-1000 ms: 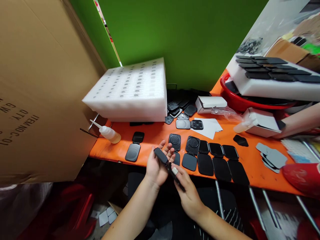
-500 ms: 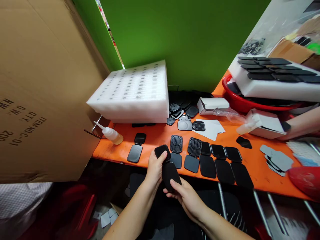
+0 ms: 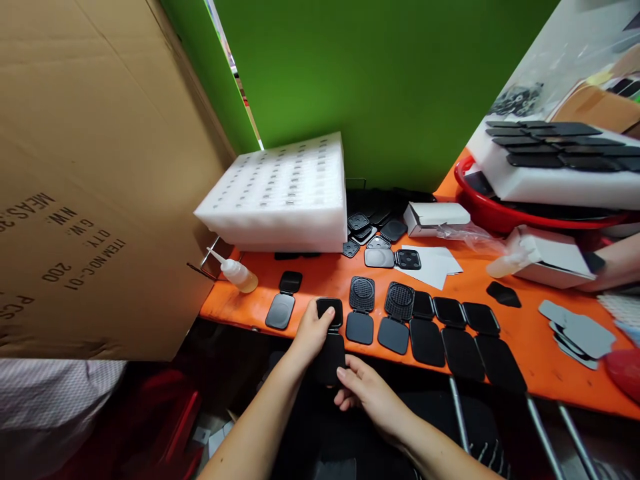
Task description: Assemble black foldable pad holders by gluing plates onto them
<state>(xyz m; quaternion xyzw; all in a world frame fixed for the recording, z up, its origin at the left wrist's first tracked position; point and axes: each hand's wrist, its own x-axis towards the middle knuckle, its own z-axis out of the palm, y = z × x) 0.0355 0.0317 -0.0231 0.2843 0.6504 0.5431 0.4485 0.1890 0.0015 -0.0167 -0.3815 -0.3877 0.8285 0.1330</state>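
My left hand (image 3: 311, 337) is closed on a black hinged two-panel piece (image 3: 330, 357), with the thumb across its smaller upper panel. The piece is unfolded and hangs over the front edge of the table. At the right edge of its longer lower panel, my right hand (image 3: 367, 393) pinches with the thumb and curled fingers. Beyond it lie similar unfolded pieces in a row: two with a ribbed round pad (image 3: 362, 293), and several plain black ones (image 3: 463, 352) to their right. Another hinged piece (image 3: 281, 311) lies to the left.
An orange table (image 3: 320, 277) carries a white foam block (image 3: 280, 227), a dropper bottle (image 3: 239, 275), loose black parts (image 3: 359, 222), white boxes (image 3: 437, 217) and grey sheets (image 3: 575, 327). A large carton (image 3: 95, 167) stands left. Another person's arm (image 3: 620, 263) reaches in beside a red basin (image 3: 493, 210).
The held piece has swung from a slant to nearly upright, its lower end moving left. My right hand's fingers have slid toward its edge. The whole view has shifted slightly.
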